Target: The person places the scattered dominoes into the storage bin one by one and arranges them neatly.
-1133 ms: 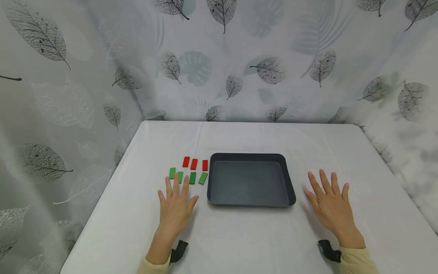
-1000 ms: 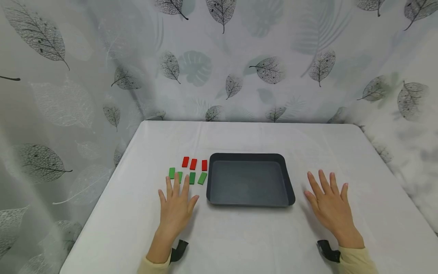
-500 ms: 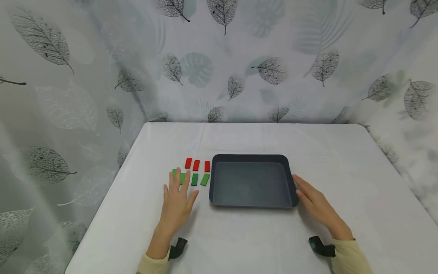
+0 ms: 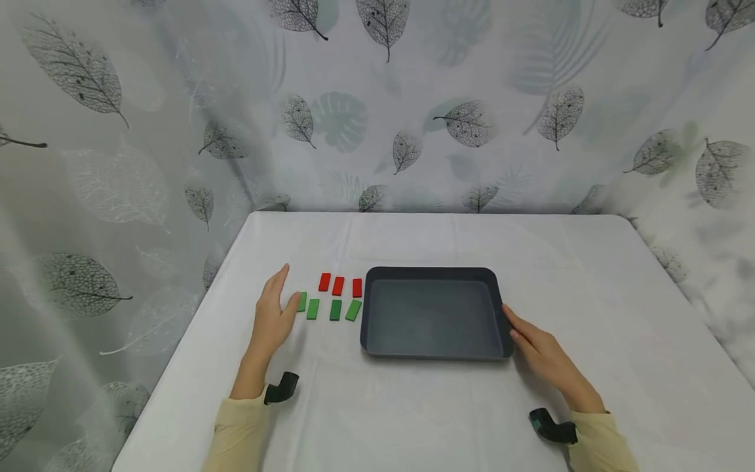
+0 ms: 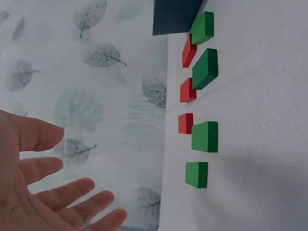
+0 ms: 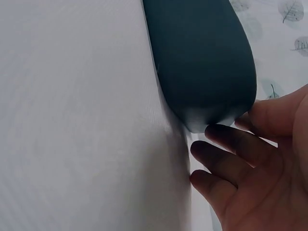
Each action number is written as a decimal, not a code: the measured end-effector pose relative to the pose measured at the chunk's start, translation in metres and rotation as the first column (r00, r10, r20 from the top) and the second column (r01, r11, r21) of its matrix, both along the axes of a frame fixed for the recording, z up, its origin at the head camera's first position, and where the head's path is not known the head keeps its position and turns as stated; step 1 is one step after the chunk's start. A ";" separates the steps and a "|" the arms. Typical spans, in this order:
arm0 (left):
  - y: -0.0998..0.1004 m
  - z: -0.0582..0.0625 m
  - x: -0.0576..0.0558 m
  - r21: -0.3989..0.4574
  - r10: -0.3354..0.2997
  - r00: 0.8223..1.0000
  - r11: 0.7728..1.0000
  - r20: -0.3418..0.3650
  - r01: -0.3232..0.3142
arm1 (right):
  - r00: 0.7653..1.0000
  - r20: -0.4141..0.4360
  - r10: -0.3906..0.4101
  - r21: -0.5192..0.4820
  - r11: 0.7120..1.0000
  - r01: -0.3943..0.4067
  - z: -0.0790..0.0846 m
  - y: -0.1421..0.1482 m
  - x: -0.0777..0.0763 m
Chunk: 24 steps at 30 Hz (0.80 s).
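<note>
A dark grey baking tray (image 4: 436, 318) lies on the white table. My right hand (image 4: 545, 354) is at its right side, thumb and fingers at the rim; in the right wrist view the thumb is at the rim and the fingertips meet the tray's outer wall (image 6: 202, 62). My left hand (image 4: 274, 319) is over the table left of the blocks, fingers extended and thumb apart, holding nothing. Its thumb overlaps the leftmost green block (image 4: 303, 302) in the head view. Several green blocks (image 5: 205, 136) form a near row, with three red blocks (image 4: 338, 286) behind them.
The blocks sit directly left of the tray, the rightmost red block (image 4: 356, 288) and green block (image 4: 353, 310) close to its wall. A leaf-print curtain (image 4: 407, 98) hangs behind the table (image 4: 413, 413) and at both sides.
My right hand has come left from the bare tabletop to the tray's right rim. My left hand has shifted left and turned sideways, uncovering green blocks.
</note>
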<state>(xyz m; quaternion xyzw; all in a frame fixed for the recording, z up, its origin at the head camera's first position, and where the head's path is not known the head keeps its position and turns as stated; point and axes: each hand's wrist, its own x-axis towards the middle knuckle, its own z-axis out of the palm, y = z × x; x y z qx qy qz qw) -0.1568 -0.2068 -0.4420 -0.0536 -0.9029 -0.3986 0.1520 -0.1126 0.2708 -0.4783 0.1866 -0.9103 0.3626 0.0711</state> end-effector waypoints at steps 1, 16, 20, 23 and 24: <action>-0.003 -0.002 -0.004 0.033 -0.001 1.000 0.999 0.025 0.000 | 1.000 -0.001 -0.001 -0.001 1.000 0.001 0.000 0.000 0.000; -0.035 -0.038 -0.034 0.177 -0.055 0.904 0.984 0.424 -0.023 | 1.000 0.022 -0.014 0.008 1.000 0.013 -0.006 -0.001 0.001; -0.038 -0.042 -0.036 0.151 -0.037 0.904 0.988 0.427 -0.031 | 0.999 0.043 -0.028 0.020 0.999 0.027 -0.003 0.001 0.001; -0.039 -0.044 -0.038 0.138 -0.029 0.906 0.990 0.421 -0.033 | 0.999 0.043 -0.028 0.024 0.999 0.027 -0.001 0.001 0.000; -0.039 -0.044 -0.039 0.134 -0.027 0.908 0.991 0.418 -0.032 | 0.999 0.041 -0.026 0.022 0.999 0.025 -0.001 0.001 -0.001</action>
